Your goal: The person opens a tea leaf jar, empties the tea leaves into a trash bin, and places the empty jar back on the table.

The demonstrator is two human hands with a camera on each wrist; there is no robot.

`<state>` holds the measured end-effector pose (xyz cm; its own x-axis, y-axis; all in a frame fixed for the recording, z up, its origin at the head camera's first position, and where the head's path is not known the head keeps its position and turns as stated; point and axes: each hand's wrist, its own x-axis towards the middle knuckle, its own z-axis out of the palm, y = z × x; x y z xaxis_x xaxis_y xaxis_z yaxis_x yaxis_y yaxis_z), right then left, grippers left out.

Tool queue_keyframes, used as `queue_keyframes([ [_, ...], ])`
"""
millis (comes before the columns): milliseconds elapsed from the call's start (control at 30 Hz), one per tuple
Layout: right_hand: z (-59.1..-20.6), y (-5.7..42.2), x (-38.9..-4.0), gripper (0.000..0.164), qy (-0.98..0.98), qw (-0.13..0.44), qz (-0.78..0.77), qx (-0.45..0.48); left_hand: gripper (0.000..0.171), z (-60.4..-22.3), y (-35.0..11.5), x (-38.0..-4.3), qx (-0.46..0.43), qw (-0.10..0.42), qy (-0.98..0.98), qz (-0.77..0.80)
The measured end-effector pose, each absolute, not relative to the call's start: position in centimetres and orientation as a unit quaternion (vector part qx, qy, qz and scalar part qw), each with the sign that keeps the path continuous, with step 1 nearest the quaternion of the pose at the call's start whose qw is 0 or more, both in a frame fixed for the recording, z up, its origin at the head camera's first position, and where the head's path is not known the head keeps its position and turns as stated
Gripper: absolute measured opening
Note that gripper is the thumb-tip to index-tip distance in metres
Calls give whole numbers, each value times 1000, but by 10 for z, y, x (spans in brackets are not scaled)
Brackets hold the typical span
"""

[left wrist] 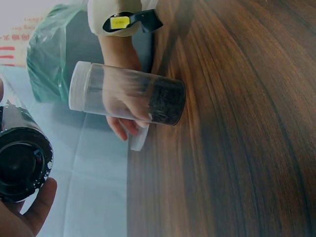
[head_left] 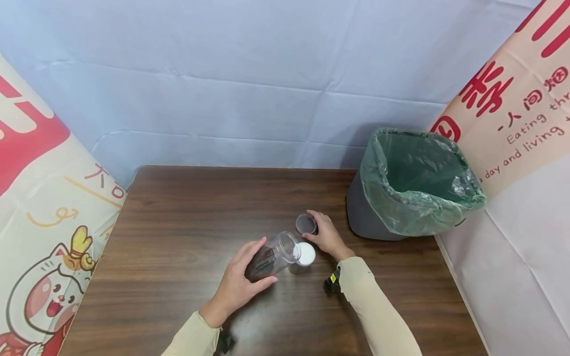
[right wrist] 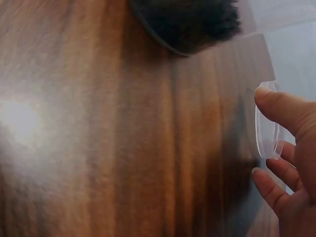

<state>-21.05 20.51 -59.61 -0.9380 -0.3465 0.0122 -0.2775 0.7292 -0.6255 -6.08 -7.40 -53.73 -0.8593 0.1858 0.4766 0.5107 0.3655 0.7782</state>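
1. Two hands at work over the wooden table (head_left: pixel 200 212), apart from each other.
2. Left hand (head_left: pixel 236 284): wrapped around a clear jar (head_left: pixel 272 256) with dark contents; jar tilted, its uncovered mouth toward the right.
3. Right hand (head_left: pixel 329 238): grips a clear round lid (head_left: pixel 306 224) by its rim; whether the lid touches the table cannot be told.
4. White-lidded jar (head_left: pixel 306 254): upright on the table between the hands, dark contents at its bottom.
5. Bin (head_left: pixel 369 212) with green liner (head_left: pixel 423 215): right of the right hand.
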Motion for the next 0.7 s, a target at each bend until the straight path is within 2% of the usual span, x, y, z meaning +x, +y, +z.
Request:
queue_keyframes([
  [700, -604, 203, -209, 80, 940, 65, -295, -159, 92, -537, -75, -61, -204, 147, -815, -522],
])
